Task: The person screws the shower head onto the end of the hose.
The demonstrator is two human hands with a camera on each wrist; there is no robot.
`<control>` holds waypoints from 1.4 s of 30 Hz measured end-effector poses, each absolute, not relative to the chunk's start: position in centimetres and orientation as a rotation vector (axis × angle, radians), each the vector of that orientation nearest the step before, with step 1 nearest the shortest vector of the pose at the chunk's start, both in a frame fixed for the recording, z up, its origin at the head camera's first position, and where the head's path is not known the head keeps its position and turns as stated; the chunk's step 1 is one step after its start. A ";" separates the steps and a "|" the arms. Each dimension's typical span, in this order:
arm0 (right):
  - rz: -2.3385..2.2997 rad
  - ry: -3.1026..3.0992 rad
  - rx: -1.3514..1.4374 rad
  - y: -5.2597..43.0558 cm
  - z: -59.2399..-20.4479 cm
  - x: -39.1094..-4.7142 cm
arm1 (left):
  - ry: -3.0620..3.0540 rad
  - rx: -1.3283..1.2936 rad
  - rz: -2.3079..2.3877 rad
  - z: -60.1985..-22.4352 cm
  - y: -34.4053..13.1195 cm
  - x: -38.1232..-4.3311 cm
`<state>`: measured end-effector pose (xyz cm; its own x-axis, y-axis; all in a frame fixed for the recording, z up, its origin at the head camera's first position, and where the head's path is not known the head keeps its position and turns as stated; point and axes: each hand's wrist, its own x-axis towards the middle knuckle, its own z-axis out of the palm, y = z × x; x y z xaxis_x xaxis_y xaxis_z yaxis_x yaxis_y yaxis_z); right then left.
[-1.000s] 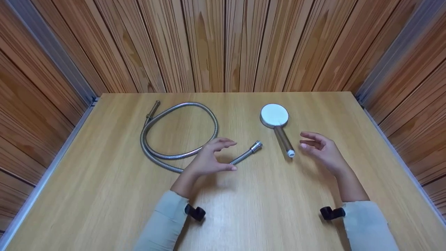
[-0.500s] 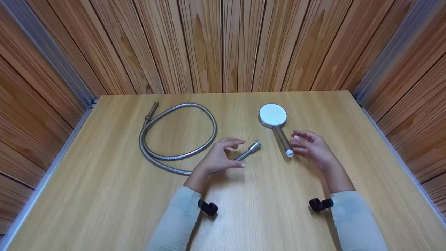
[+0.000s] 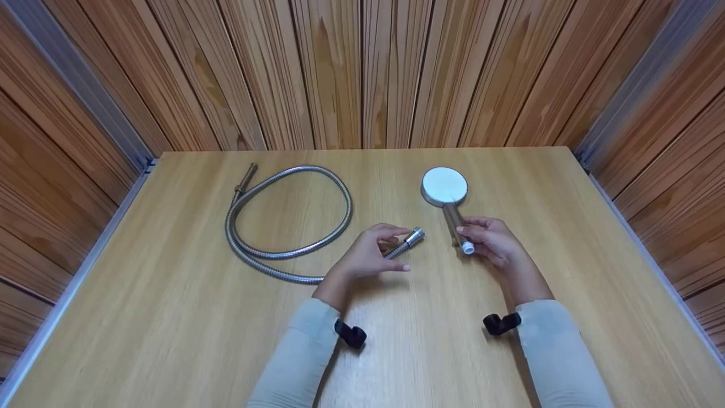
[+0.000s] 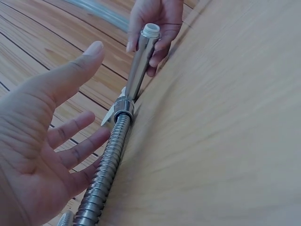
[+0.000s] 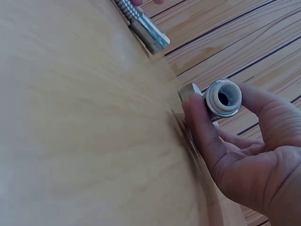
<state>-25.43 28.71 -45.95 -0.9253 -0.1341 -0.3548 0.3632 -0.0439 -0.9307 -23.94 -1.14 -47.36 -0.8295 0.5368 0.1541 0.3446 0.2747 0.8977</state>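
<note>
Right of centre, the right hand point(image 3: 491, 241) grips a round white-faced, metallic-handled shower head point(image 3: 444, 186); centrally, the left hand point(image 3: 369, 253) spreads empty beside a ribbed silver metal hose point(image 3: 277, 256).

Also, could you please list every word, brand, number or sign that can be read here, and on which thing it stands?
None: no readable text shows on the shower head, metal hose, table or wooden wall.
Any marking on the black wrist devices is too small to read.
</note>
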 end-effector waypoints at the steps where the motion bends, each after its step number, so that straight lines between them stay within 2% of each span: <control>1: -2.048 1.874 0.263 28.6 -45.9 -25.4 | 2.362 0.815 1.581 -47.4 -1.1 -23.9; 14: -2.322 1.589 0.209 26.6 -44.7 -24.8 | 2.481 0.756 1.426 -48.1 -0.1 -24.9; 18: -2.382 1.569 0.117 26.2 -44.2 -24.5 | 2.507 0.767 1.408 -48.0 -0.1 -25.1; 28: -2.384 1.728 -0.129 26.9 -43.4 -23.0 | 2.416 0.713 1.414 -47.3 -0.8 -24.3; 42: -2.366 2.070 -0.270 27.5 -42.3 -22.0 | 2.357 0.701 1.497 -44.8 -0.9 -22.9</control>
